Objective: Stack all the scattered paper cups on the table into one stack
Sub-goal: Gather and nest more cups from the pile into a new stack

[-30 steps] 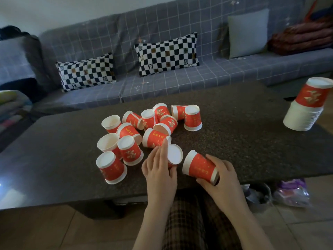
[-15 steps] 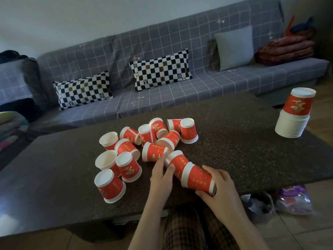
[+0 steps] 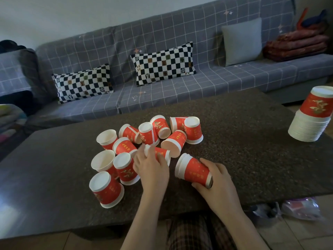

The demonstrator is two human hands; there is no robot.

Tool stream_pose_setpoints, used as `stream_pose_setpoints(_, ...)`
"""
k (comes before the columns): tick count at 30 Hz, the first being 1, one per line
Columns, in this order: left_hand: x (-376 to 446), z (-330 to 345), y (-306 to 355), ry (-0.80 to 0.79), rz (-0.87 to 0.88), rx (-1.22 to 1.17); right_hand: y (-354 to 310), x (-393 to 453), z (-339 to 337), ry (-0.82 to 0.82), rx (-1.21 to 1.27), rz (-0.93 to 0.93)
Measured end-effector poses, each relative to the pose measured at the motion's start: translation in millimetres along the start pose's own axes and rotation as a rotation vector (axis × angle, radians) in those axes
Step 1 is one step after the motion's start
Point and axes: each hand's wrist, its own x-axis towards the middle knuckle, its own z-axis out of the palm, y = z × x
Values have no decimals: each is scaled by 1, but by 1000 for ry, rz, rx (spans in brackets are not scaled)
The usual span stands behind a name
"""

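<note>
Right hand (image 3: pixel 218 179) is palm down, grip wrapped around a short nested stack (image 3: pixel 193 170) lying on its side, rims pointing to 10 o'clock. Left hand (image 3: pixel 153 168) reaches in at 12 o'clock, fingers curled over a tipped cup (image 3: pixel 160 153). The scattered cups (image 3: pixel 144 141) bunch mid-surface (image 3: pixel 252 150), with bare room to the right. A tall finished stack (image 3: pixel 312 118) sits at the 3 o'clock edge.

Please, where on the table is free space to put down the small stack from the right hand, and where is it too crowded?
The table is bare between the right hand and the tall cup stack at the right edge. The left end, left of the scattered cups, is bare too. Around the left hand the cups touch, with no room.
</note>
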Motion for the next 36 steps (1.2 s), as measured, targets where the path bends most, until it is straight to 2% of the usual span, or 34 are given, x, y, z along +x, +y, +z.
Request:
stream_pose_setpoints(4, 27, 3, -6, -58, -110, 31, 1, 8, 5, -9, -4, -2)
stream_pose_setpoints(7, 33, 8, -11, -93, -195, -115, 1, 10, 7, -15, 17, -22)
stream_pose_setpoints(12, 10, 4, -3, -148, -124, -314, 0, 13, 9, -34, 58, -74)
stream_pose_setpoints(18, -14, -17, 11, -389, -183, -567, -12, 5, 17, -102, 89, -166)
stream_pose_setpoints(20, -21, -25, 9, -345, -168, -561, -16, 1, 20, -113, 103, -172)
stream_pose_setpoints(21, -23, -28, 6, -275, -156, -528, -17, -1, 21, -120, 109, -175)
stream_pose_setpoints(25, -25, -50, -21, 202, -77, -174, -28, -10, 28, -154, 106, -185)
stream_pose_setpoints(27, -22, -59, -38, 309, -106, -26, -34, -15, 33, -171, 111, -200)
stream_pose_setpoints(32, -13, -74, -72, 234, -284, 44, -49, -24, 48, -198, 106, -218)
stream_pose_setpoints(36, -15, -69, -89, 198, -296, -23, -54, -31, 54, -152, 84, -221)
